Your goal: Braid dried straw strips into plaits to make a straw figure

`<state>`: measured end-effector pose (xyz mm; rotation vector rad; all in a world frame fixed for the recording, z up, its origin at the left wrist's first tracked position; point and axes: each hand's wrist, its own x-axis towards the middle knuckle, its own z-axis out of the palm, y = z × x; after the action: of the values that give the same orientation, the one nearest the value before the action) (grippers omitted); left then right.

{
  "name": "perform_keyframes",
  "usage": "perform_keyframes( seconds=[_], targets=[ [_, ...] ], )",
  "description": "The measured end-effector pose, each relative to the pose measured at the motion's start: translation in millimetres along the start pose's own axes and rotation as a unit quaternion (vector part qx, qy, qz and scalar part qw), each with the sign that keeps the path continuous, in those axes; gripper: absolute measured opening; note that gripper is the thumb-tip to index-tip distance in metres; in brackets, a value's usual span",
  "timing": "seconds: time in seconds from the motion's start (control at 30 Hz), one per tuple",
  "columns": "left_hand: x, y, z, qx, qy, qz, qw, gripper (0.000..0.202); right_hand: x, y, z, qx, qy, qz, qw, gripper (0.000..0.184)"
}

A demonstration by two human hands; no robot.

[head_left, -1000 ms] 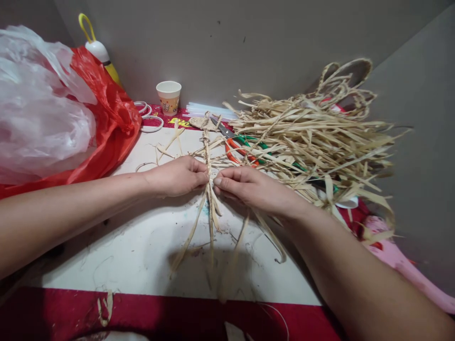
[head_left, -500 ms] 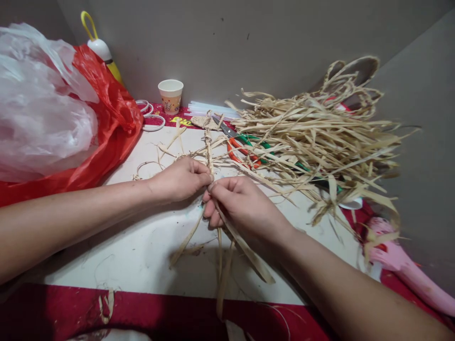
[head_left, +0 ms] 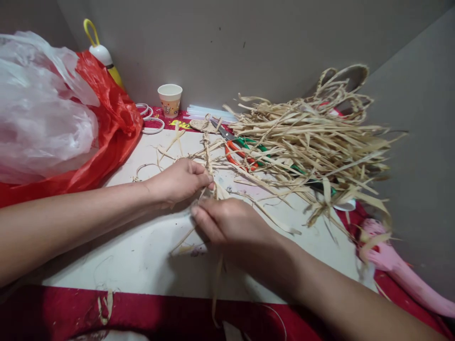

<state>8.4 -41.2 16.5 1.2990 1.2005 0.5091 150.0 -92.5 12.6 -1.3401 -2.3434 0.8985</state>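
Observation:
A narrow braid of dry, pale straw strips (head_left: 207,152) runs down the middle of the white board. My left hand (head_left: 183,182) pinches its lower end between thumb and fingers. Just below and to the right, my right hand (head_left: 227,218) is closed around loose straw strands coming out of the braid; its fingers partly hide them. One strand (head_left: 273,217) lies out to the right past my right hand. Others hang below it, toward the board's near edge.
Orange-handled scissors (head_left: 232,152) lie beside the braid, against a big heap of straw strips (head_left: 313,137). At left is a red plastic bag (head_left: 119,123) with clear plastic. A paper cup (head_left: 169,101) and white straws (head_left: 208,112) stand behind; a pink object (head_left: 398,265) is at right.
My right hand has moved slightly down and left and turned, its back now facing up. A strand has swung out to the right. My left hand keeps its pinch on the braid.

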Motion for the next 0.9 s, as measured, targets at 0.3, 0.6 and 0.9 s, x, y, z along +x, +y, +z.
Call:
perform_keyframes(
  seconds=[0.3,0.6,0.9],
  targets=[
    [-2.4,13.2,-27.8,-0.058,-0.068,-0.045,0.995,0.021,-2.6,7.4,-41.2,0.275,0.218,0.036,0.936,0.026],
    [3.3,6.6,-20.5,-0.006,-0.111,-0.033,0.993,0.024,28.9,26.5,-8.6,0.531,-0.054,0.12,0.837,0.017],
    [3.1,9.0,-21.5,0.147,-0.124,0.015,0.981,0.014,29.0,32.6,-21.9,0.398,-0.085,0.133,0.904,0.016]
  ],
)
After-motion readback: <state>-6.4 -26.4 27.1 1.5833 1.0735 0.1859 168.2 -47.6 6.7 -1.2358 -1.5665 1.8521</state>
